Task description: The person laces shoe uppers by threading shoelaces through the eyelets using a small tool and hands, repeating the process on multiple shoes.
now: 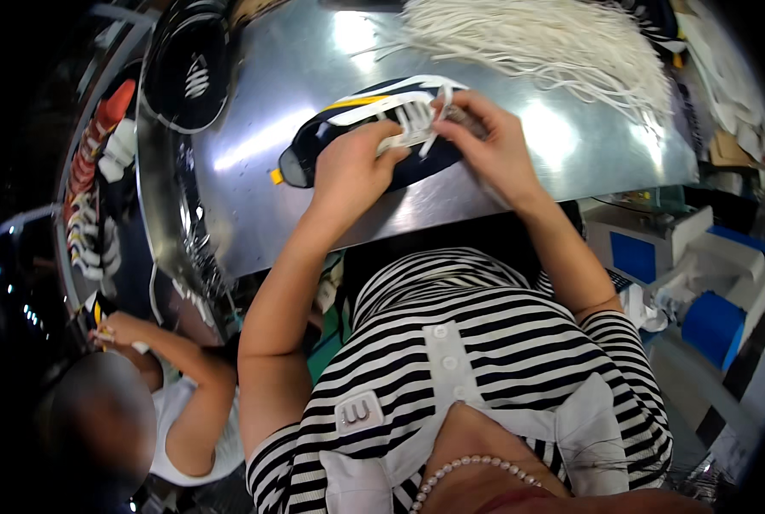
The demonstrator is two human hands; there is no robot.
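Observation:
A navy sneaker [312, 137] with white stripes and a yellow stripe lies on the metal table [271, 68], its heel toward the left. White lacing [414, 117] crosses its opening. My left hand [354, 167] is closed on the sneaker at the near end of the lacing, thumb and fingers pinching its edge; exactly what lies between the fingertips is hidden. With thumb and forefinger together, my right hand [491, 146] grips a white shoelace [447, 98] above the front of the lacing. A loose lace end hangs below these fingertips.
A heap of white shoelaces [545, 51] covers the table's far right. At the far left stands a black shoe [189, 81] with white laces. Several shoe parts [87, 206] fill a rack beyond. Another person [198, 411] works at lower left. A grey-and-blue machine [699, 274] stands right.

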